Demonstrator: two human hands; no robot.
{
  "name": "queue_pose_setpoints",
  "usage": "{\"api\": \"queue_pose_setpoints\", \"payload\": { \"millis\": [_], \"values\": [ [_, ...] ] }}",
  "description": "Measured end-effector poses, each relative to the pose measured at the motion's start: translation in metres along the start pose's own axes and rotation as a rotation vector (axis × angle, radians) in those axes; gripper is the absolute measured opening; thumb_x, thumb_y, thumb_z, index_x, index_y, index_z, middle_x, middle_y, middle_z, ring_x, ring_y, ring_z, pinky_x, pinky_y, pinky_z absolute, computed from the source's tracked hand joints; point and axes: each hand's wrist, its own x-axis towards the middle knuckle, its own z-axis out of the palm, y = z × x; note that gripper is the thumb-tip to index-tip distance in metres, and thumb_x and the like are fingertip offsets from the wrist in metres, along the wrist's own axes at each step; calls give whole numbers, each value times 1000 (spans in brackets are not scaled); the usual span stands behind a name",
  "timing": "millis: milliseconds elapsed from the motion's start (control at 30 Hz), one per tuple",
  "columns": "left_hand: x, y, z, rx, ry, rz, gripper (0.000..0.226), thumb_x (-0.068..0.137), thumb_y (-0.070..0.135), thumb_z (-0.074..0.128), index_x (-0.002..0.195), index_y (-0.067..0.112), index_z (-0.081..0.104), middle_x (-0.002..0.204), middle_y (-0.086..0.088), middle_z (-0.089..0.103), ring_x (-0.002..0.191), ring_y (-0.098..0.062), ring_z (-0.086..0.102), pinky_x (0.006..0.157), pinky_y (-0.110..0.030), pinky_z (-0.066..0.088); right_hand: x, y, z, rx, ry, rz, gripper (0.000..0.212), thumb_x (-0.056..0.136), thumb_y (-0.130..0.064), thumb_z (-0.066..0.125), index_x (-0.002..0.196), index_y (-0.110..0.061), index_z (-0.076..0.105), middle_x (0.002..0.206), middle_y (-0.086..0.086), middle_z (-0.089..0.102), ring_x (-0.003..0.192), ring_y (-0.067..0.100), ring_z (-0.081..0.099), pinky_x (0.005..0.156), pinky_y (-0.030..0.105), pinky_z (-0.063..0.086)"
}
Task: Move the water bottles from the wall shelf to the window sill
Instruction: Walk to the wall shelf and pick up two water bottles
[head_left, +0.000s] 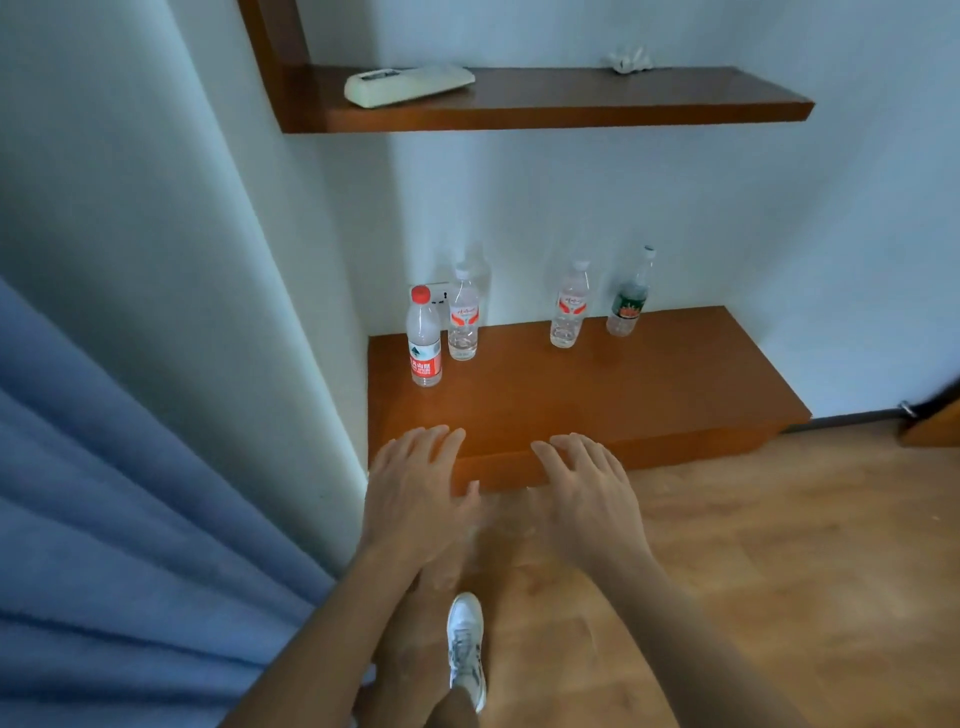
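low wooden shelf (649, 395) against the wall carries four upright water bottles (566, 312) along its 12 o'clock edge; left hand (415, 493) and right hand (587, 493) hover at 6 o'clock, fingers spread, holding nothing.

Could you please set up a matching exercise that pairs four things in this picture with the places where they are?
Things:
1. red-capped bottle
2. green-labelled bottle
3. remote control
4. white shoe

Places:
A. lying on the upper shelf
B. on the wooden floor
C. leftmost of the four bottles on the lower shelf
D. rightmost of the four bottles on the lower shelf

Pairs: 1-C, 2-D, 3-A, 4-B
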Motion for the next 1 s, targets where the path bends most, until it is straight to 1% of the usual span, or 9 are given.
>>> {"api": "queue_pose_setpoints", "payload": {
  "millis": [100,200,367,500,567,700,867,933,1000],
  "values": [
    [52,-15,15,16,-8,-21,70,86,70,37,146,36,36,152,9,42,141,-19,37,116,-44,32,53,6,16,6,-38,-1,55,93,-55,51,142,-29,48,147,-1,52,141,24,43,117,45,31],
    [97,-33,26,4,-19,-63,68,84,69,41,142,33,45,146,5,51,135,-21,46,111,-45,39,106,9,32,20,-88,-20,57,95,-55,47,146,-31,41,152,-2,46,145,23,36,120,44,28],
    [145,-52,44,4,-66,-107,68,83,70,44,139,32,50,142,5,55,132,-22,50,109,-47,42,178,16,50,41,-111,-45,56,95,-51,49,147,-30,39,149,-1,47,142,23,39,118,44,34],
    [168,-63,58,-29,-77,-181,63,78,67,53,129,30,59,130,4,65,121,-23,59,100,-47,49,219,26,64,70,-115,-48,56,94,-51,50,145,-28,42,146,0,51,138,23,45,114,44,40],
    [176,-67,67,-20,-88,-220,63,80,67,52,132,32,56,134,5,62,125,-22,56,103,-44,45,236,33,72,90,-133,-50,57,95,-52,49,146,-28,41,147,-1,49,139,21,44,115,43,39],
    [190,-76,80,9,-147,-324,68,87,69,42,146,37,35,153,9,40,142,-18,36,114,-39,30,269,49,87,132,-163,-68,59,95,-54,48,148,-28,39,148,-2,48,139,19,43,114,41,39],
    [210,-82,84,-88,-146,-526,76,84,69,51,148,36,27,154,8,38,141,-17,37,112,-37,34,311,66,106,237,-264,-91,62,92,-52,57,147,-28,39,145,0,48,132,22,49,107,39,46],
    [221,-87,86,-189,-164,-648,84,81,70,55,150,37,20,157,8,32,142,-19,34,113,-39,34,332,69,115,349,-329,-56,68,88,-51,65,146,-28,39,144,1,48,129,21,51,102,37,48],
    [234,-97,93,-323,-166,-734,94,76,68,64,151,38,17,159,7,29,143,-21,33,113,-43,35,354,70,130,447,-400,-15,76,83,-50,73,147,-26,38,147,2,47,133,22,48,106,40,46]
  ]
}}
